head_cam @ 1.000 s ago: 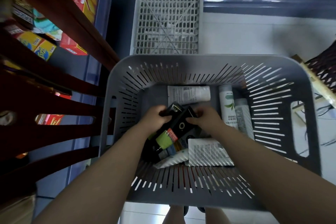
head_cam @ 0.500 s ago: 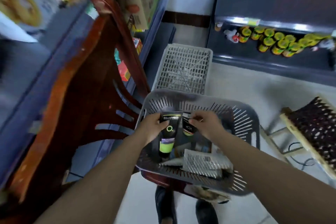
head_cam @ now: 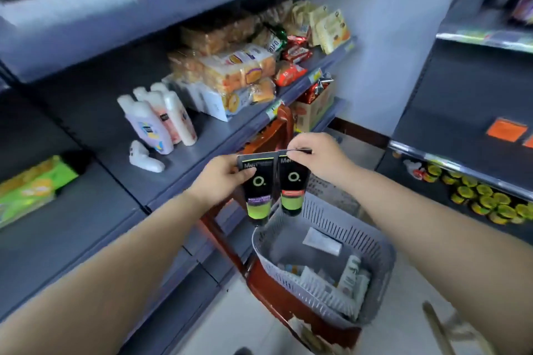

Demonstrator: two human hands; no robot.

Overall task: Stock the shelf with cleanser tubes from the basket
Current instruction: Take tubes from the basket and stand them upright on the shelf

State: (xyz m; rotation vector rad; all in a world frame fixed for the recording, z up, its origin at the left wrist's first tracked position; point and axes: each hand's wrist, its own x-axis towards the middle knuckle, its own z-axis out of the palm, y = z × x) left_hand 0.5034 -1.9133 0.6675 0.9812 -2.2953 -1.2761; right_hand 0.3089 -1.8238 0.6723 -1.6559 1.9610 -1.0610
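Two black cleanser tubes with green lower bands hang side by side above the basket. My left hand (head_cam: pixel 219 179) grips the left tube (head_cam: pixel 257 190) near its crimped top. My right hand (head_cam: pixel 320 157) pinches the top edge of the right tube (head_cam: pixel 292 189). Below them the grey slotted basket (head_cam: pixel 375 274) sits on a red-brown chair (head_cam: pixel 277 291) and holds several more tubes, mostly white (head_cam: pixel 323 241). The grey shelf (head_cam: pixel 184 164) lies to the left, just beyond the held tubes.
On that shelf stand several white and pink bottles (head_cam: pixel 160 121), one small white bottle lying down (head_cam: pixel 144 157), and packaged bread and snacks (head_cam: pixel 239 72) farther back. A green box (head_cam: pixel 28 187) sits at far left. Green-lidded jars (head_cam: pixel 487 199) line a low shelf on the right.
Both hands have lifted the two black tubes out of the basket and raised them to shelf height. My view has swung up from the basket to the shelves.
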